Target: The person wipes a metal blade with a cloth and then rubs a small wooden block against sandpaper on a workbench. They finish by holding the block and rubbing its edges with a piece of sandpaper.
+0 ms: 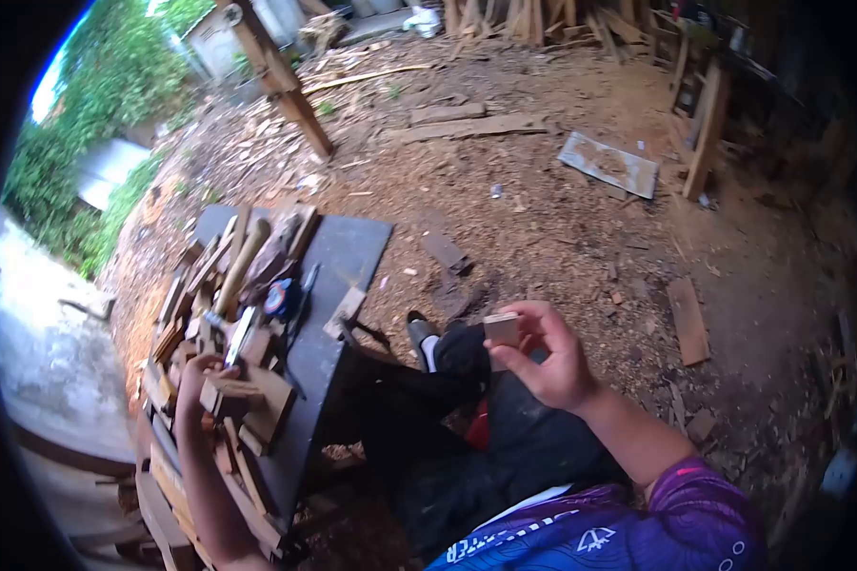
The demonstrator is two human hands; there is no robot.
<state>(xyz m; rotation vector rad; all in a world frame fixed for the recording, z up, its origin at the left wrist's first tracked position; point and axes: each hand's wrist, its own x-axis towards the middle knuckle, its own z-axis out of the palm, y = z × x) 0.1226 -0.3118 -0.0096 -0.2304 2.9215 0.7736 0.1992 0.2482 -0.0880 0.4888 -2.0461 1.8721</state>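
Note:
My right hand (pixel 543 357) is raised over my lap and holds a small pale wooden block (pixel 502 328) between thumb and fingers. My left hand (pixel 195 381) reaches into a heap of wood offcuts (pixel 209 285) on a dark table (pixel 348 252) and grips a small brown wood piece (pixel 229 392). Among the offcuts lie a hammer with a wooden handle (pixel 241 262) and a blue tape measure (pixel 281 300). My black trousers and a black shoe (pixel 419 331) show below.
The ground is bare dirt littered with wood scraps and planks (pixel 471 127). A flat grey board (pixel 609 164) lies at the right, a leaning wooden post (pixel 276 71) at the top, wooden frames (pixel 700 124) at the far right. Green bushes stand at the left.

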